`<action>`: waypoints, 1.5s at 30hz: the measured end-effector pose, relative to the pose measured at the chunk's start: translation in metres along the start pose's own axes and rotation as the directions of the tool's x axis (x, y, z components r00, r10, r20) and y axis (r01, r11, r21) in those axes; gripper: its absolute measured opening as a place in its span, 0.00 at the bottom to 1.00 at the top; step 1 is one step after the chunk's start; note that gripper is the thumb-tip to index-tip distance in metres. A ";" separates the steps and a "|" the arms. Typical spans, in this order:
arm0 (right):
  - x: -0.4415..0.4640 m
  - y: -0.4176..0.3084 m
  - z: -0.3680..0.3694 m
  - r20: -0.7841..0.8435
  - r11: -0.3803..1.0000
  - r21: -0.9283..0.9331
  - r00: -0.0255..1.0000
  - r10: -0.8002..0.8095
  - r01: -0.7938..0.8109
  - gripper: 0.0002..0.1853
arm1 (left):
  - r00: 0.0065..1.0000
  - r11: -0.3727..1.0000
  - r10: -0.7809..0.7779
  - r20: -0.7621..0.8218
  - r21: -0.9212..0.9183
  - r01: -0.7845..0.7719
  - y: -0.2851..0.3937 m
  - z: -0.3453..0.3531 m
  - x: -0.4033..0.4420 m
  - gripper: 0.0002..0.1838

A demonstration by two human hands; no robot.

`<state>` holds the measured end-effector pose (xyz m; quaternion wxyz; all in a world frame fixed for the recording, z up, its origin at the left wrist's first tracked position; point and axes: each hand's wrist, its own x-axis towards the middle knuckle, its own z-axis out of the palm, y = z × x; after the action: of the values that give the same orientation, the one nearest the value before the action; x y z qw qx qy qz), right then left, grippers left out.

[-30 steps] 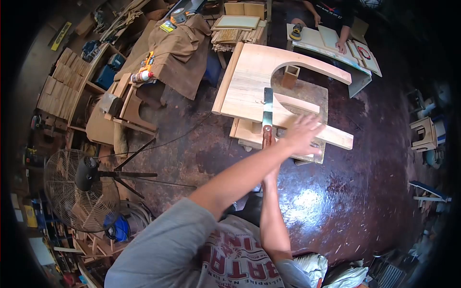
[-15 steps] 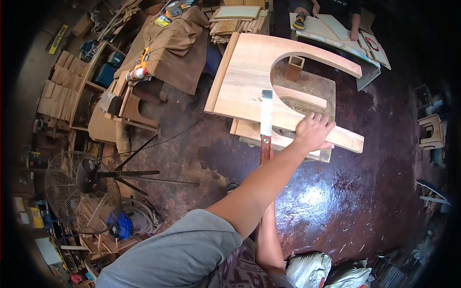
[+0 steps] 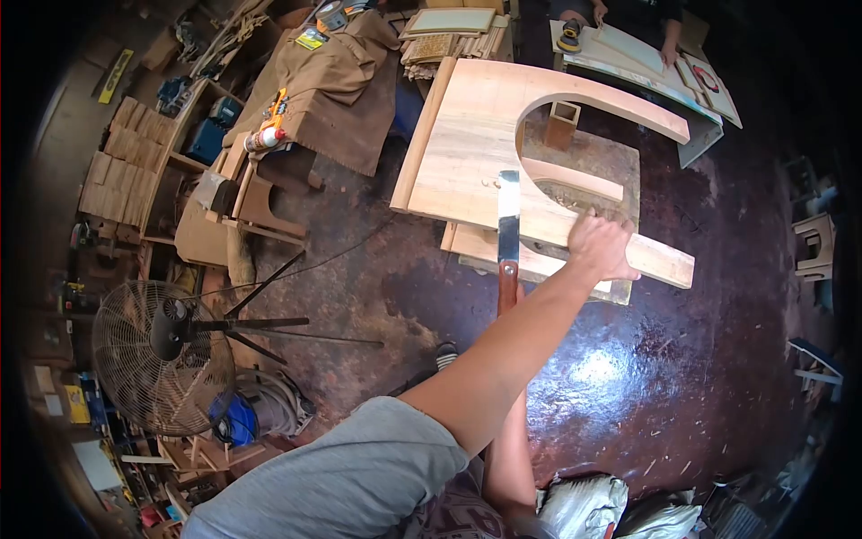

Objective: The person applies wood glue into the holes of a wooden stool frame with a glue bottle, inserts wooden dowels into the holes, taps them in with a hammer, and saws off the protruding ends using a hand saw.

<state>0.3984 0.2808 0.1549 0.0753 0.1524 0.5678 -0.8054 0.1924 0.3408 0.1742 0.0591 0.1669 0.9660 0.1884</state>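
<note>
A pale wooden panel (image 3: 467,117) with a large U-shaped cutout lies raised in front of me. My left hand (image 3: 603,244) is closed over its near leg, fingers across the top edge. What looks like a putty knife, a long flat shiny blade (image 3: 509,211) with a riveted reddish-brown wooden handle, points away from me over the panel. Its tip is close to a small marred spot (image 3: 490,184) in the wood. My right hand (image 3: 519,295) is at that handle, mostly hidden beneath my left forearm. Another pale wooden piece (image 3: 476,244) sits under the panel.
A standing fan (image 3: 162,355) is at the left, its legs reaching across the floor. A cloth-covered bench (image 3: 337,108) carries a glue bottle (image 3: 264,138). A co-worker's hand (image 3: 669,56) rests at a far table (image 3: 628,76) with a sander (image 3: 569,36). White sacks (image 3: 584,508) lie near me.
The whole view has shifted slightly, so the scene sits a little farther right. My left thumb shows less below the panel's leg. The blade stays over nearly the same spot, with its reflection altered.
</note>
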 end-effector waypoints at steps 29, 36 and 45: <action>-0.002 0.049 -0.025 0.136 0.989 -0.146 0.991 -0.015 0.035 0.21 | 0.999 0.999 0.011 -0.049 0.045 -0.009 0.004 0.003 0.000 0.46; 0.019 0.061 -0.036 0.147 0.989 -0.147 0.989 0.024 -0.002 0.19 | 1.000 1.000 -0.003 -0.013 0.029 0.004 0.003 0.007 0.000 0.48; 0.000 0.107 -0.115 0.400 0.949 -0.236 0.911 -0.100 0.208 0.13 | 1.000 0.998 0.010 -0.017 0.064 -0.009 0.007 0.000 -0.003 0.48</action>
<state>0.4487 0.3521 0.0235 0.1406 -0.0654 0.6581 -0.7368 0.1978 0.3459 0.1768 0.0445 0.1717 0.9712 0.1591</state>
